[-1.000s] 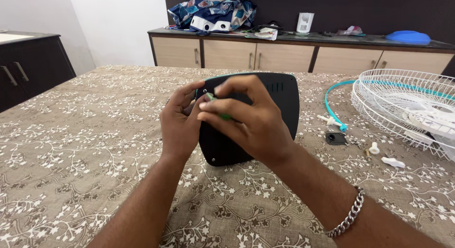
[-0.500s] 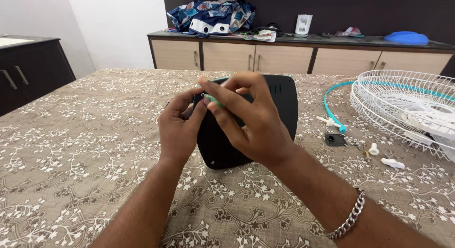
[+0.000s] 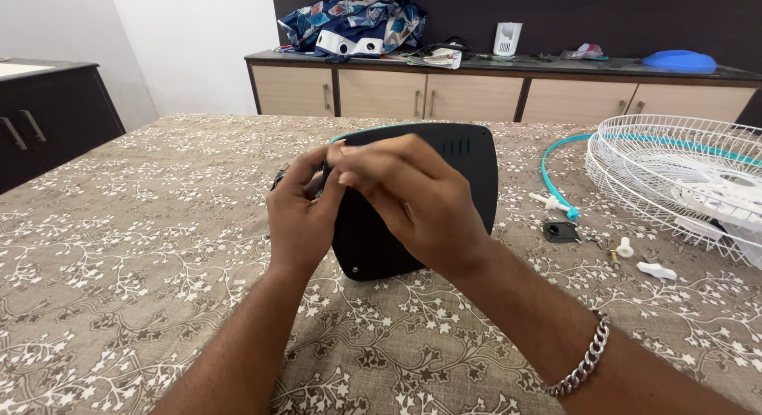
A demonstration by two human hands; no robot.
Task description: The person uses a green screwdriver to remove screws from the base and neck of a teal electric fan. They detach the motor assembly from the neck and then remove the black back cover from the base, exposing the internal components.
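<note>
Got both hands bunched up at the top left corner of this black fan housing [image 3: 444, 185], which is standing on its edge near the middle of the desk [image 3: 119, 256]. My left hand [image 3: 300, 217] is curled around that corner from the side, and my right hand [image 3: 417, 205] is pinched narrow over the same spot. Can't tell if there's anything between the fingertips; they cover it.

Biggest worry, I reckon: the housing only balances on its bottom edge, so pushing too hard at the top could tip it backwards or let it skid on the patterned cloth. Anything small slipping out of my pinch would vanish into that busy print.

Room-wise, plenty of open desk to my left and in front. The right is crowded: white wire grille [image 3: 675, 177], teal ring [image 3: 548, 173], and little loose parts [image 3: 627, 247] just beside it.
</note>
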